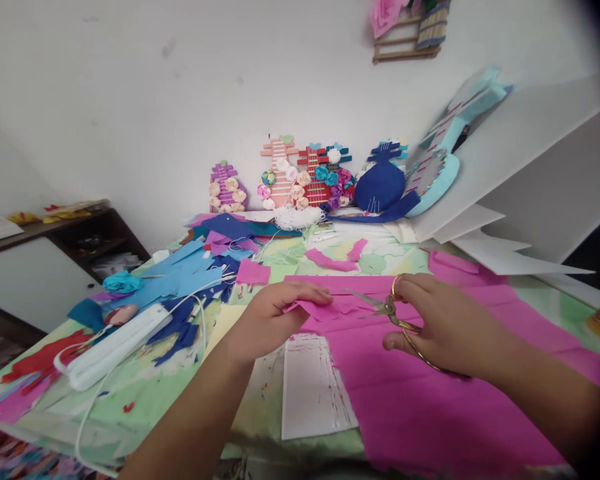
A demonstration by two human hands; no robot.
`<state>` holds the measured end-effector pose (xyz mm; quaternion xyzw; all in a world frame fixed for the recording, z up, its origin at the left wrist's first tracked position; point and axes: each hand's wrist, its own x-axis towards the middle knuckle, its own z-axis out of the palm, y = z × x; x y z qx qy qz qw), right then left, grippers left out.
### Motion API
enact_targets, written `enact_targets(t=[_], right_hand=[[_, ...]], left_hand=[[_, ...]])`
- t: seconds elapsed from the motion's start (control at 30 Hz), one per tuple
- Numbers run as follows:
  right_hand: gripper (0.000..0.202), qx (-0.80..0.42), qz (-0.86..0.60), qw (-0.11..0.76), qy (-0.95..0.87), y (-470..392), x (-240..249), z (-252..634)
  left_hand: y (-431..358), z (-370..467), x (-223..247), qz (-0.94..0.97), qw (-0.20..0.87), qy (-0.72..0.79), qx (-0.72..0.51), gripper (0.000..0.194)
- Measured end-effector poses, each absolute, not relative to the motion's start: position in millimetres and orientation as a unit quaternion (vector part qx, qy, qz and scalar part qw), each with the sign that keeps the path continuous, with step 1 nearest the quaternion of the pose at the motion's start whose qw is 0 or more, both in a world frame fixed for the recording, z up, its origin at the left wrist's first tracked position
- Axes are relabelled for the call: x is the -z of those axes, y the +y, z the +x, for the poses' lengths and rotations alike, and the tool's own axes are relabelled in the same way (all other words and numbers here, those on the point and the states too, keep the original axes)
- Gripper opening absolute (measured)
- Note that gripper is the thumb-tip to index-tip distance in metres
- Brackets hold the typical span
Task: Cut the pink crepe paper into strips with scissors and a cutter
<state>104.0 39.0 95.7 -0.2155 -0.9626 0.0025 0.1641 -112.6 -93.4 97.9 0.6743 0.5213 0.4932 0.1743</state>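
My left hand (275, 317) pinches the edge of a strip of magenta cloth or paper (340, 308), thumb and fingers pressed together on it. In my right hand (437, 323) are gold-handled scissors (391, 311), with fingers through the loops. Their blades are parted and point left, towards the strip near my left fingertips. Beneath the right hand spreads a large magenta sheet (410, 400). A white card (313, 390) with dark scratch lines lies just below my left hand, left of the sheet's edge.
Blue scraps (187, 267) and a white power strip (117, 347) with cables lie on the left. Decorated instrument-shaped crafts (280, 173) lean at the back wall beside white string (299, 217). Large white boards (520, 173) stand on the right.
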Motion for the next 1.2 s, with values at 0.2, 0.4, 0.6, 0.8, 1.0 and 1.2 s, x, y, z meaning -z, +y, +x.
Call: enact_targets(t=[0.2, 0.4, 0.6, 0.8, 1.0, 1.2], right_hand=[[0.045, 0.021, -0.197, 0.194, -0.961, 42.5, -91.5, 103.0], [0.046, 0.001, -0.182, 0.208, -0.961, 43.9, -88.9, 101.6], [0.047, -0.029, -0.206, 0.184, -0.961, 45.7, -83.0, 104.0], [0.042, -0.044, -0.235, 0.169, -0.956, 51.9, -81.5, 101.9], [0.040, -0.057, -0.262, 0.134, -0.954, 58.7, -83.3, 93.3], [0.041, -0.085, -0.278, 0.110, -0.951, 63.6, -85.7, 86.8]], left_hand=[[-86.3, -104.4, -105.0, 0.683, 0.185, 0.521, -0.477, 0.024], [-77.3, -99.8, -104.8, 0.695, 0.178, 0.505, -0.480, 0.024], [-68.8, -98.3, -102.8, 0.717, 0.171, 0.509, -0.445, 0.021], [-61.8, -100.5, -105.8, 0.697, 0.149, 0.580, -0.394, 0.017], [-55.5, -107.3, -114.9, 0.687, 0.163, 0.610, -0.360, 0.018], [-49.1, -112.4, -120.5, 0.666, 0.228, 0.615, -0.356, 0.018]])
